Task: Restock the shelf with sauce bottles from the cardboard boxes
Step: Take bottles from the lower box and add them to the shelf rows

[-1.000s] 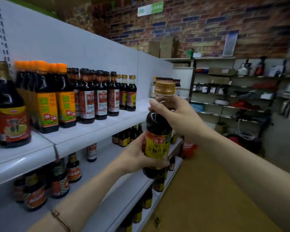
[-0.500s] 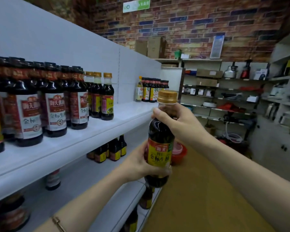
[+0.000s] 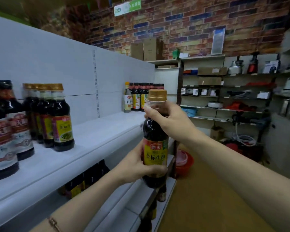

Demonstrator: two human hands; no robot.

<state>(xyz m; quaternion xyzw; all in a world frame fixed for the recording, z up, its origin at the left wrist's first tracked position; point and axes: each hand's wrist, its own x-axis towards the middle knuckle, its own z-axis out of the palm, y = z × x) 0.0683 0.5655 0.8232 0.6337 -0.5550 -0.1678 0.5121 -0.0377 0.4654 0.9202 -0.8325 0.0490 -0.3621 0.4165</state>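
Note:
I hold one dark sauce bottle (image 3: 155,134) with a gold cap and a yellow label upright in the aisle, just off the front edge of the white shelf (image 3: 90,136). My left hand (image 3: 137,166) grips its lower body around the label. My right hand (image 3: 169,119) grips its neck just under the cap. On the shelf to the left stands a row of gold-capped bottles (image 3: 57,114), with larger dark-capped bottles (image 3: 5,126) at the far left. Another group of bottles (image 3: 139,96) stands at the shelf's far end. No cardboard box of stock is in view near me.
A stretch of bare shelf lies between the gold-capped row and the far group. Lower shelves (image 3: 124,206) hold more bottles. A red basin (image 3: 184,161) sits on the floor ahead. Racks of appliances (image 3: 224,97) line the brick back wall, with cardboard boxes (image 3: 147,48) on top.
My view has moved right along the shelf, so the bottle rows slid left. The held bottle stays upright in both hands, now level with the bare stretch of shelf.

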